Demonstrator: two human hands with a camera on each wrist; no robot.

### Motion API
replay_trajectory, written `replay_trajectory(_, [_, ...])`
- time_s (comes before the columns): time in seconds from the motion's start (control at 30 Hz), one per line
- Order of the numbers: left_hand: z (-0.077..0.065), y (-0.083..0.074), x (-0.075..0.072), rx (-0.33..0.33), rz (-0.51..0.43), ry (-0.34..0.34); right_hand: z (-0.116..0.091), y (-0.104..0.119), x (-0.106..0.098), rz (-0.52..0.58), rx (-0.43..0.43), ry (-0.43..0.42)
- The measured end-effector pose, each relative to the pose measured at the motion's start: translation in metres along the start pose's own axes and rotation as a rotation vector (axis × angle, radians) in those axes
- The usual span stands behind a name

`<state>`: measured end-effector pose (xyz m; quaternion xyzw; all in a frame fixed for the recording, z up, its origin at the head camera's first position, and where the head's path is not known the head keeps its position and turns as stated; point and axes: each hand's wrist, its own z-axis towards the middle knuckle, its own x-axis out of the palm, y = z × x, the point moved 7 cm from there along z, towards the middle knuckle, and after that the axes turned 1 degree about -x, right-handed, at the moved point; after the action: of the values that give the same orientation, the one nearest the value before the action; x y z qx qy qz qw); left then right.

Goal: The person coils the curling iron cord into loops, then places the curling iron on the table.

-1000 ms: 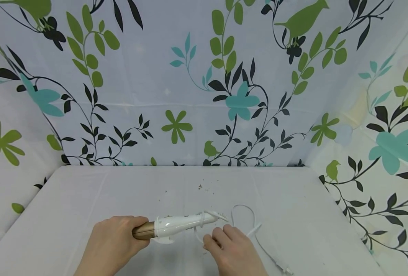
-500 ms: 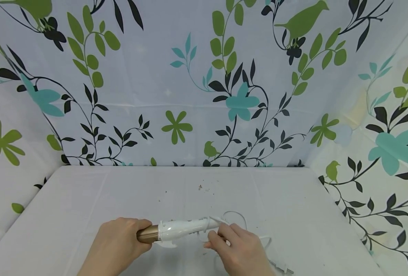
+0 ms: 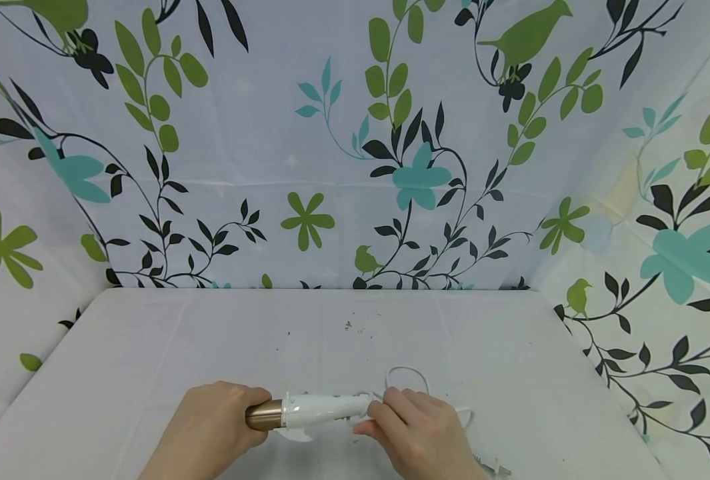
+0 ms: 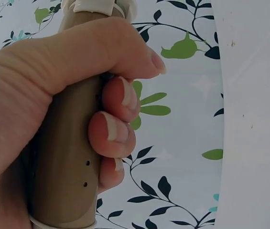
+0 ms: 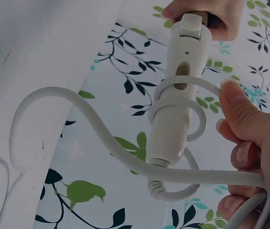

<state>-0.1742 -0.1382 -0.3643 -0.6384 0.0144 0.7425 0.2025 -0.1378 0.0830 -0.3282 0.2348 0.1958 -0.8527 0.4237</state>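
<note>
In the head view, a curling iron (image 3: 325, 410) with a white handle and gold barrel is held above the table. My left hand (image 3: 213, 420) grips its barrel. The left wrist view shows the fingers wrapped around the gold barrel (image 4: 68, 162), which has small holes. At the handle's end my right hand (image 3: 421, 427) pinches the white power cord (image 3: 405, 370). The right wrist view shows the cord (image 5: 120, 152) looped around the white handle (image 5: 170, 129), with further strands held in the curled fingers of the right hand (image 5: 268, 152).
A white table (image 3: 223, 340) lies beneath, with several small brown crumbs (image 3: 349, 327) toward its back. The plug (image 3: 495, 468) rests on the table to the right of my right hand. Patterned cloth (image 3: 241, 153) with leaves and birds stands behind and at both sides.
The curling iron and my left hand have shifted right and slightly nearer. My right hand has moved a little right, now in front of the handle's end. The cord's loose loop has changed shape.
</note>
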Motion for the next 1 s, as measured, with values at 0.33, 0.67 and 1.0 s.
replay_trajectory(0.33, [-0.002, -0.001, 0.002, 0.049, -0.044, 0.027, -0.001, -0.008, 0.0, 0.044, 0.016, 0.072])
replay_trajectory(0.67, [-0.003, -0.007, -0.001, 0.133, -0.093, 0.018, -0.003, -0.022, -0.012, -0.004, 0.088, -0.018])
replay_trajectory(1.0, [-0.005, -0.015, -0.005, 0.201, -0.137, -0.015, -0.006, -0.034, -0.007, 0.181, 0.082, 0.022])
